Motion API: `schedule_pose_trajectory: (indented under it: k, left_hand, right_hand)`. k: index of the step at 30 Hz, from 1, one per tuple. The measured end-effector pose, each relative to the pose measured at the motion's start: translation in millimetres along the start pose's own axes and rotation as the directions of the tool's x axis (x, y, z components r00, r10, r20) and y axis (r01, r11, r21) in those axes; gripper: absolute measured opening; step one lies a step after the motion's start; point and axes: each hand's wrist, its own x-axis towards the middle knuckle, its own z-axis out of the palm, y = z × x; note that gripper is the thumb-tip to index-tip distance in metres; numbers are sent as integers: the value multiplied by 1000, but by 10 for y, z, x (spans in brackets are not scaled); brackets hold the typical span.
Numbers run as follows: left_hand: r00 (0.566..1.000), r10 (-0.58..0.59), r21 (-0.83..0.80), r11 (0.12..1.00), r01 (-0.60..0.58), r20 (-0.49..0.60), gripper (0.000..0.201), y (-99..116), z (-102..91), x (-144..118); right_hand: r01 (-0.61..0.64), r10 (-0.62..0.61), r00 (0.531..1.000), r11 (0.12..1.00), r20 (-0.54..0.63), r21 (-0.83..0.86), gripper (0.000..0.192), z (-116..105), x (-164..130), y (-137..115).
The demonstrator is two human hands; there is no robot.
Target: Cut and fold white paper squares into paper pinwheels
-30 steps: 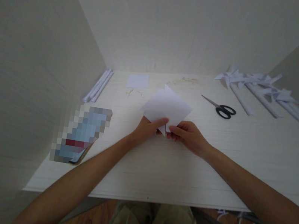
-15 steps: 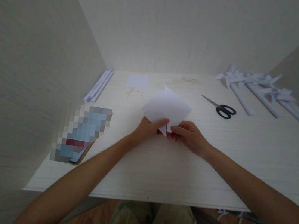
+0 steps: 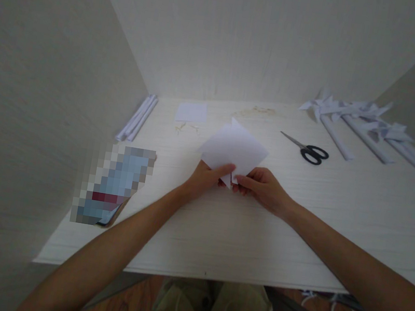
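Observation:
A white sheet of paper (image 3: pixel 235 147) is held between my two hands above the table, one corner toward the back wall. Slits split its near corner, and a narrow point hangs down between my hands. My left hand (image 3: pixel 210 175) grips the lower left edge, thumb on top and fingers underneath. On the lower right, my right hand (image 3: pixel 260 183) pinches the paper near the slit between thumb and fingers. The fingertips beneath the sheet are partly hidden.
Scissors (image 3: pixel 308 151) with black handles lie right of the paper. Several paper pinwheels (image 3: pixel 340 111) on rolled sticks rest at the back right. Rolled paper tubes (image 3: pixel 138 117), a square paper (image 3: pixel 191 112) and a blurred phone (image 3: pixel 118 183) are on the left. Walls enclose the table (image 3: pixel 185 246).
Hands and paper stay almost where they were. My right fingers have shifted very slightly at the slit corner, and the whole view has moved a little.

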Motion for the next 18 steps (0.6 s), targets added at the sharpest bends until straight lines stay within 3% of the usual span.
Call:
schedule_pose_trajectory:
  k: [5, 10, 14, 18]
  left_hand:
    - [1000, -1, -6, 1000, 1, 7, 23, -4, 0, 1]
    - [998, -17, -14, 1000, 16, -57, 23, -8, 12, 10]
    - [997, -23, -8, 1000, 23, -80, 24, -17, 11, 16]
    - [998, -24, -8, 1000, 23, -66, 25, -33, 2, 25]
  right_hand:
    - [18, -18, 1000, 999, 10, -32, 25, -1, -3, -7]
    - [-3, 3, 1000, 999, 12, -44, 18, 18, -29, -54]
    - [8, -10, 997, 1000, 72, 30, 20, 41, -37, -82]
    - [-3, -1, 998, 998, 56, 61, 20, 59, -38, -87]
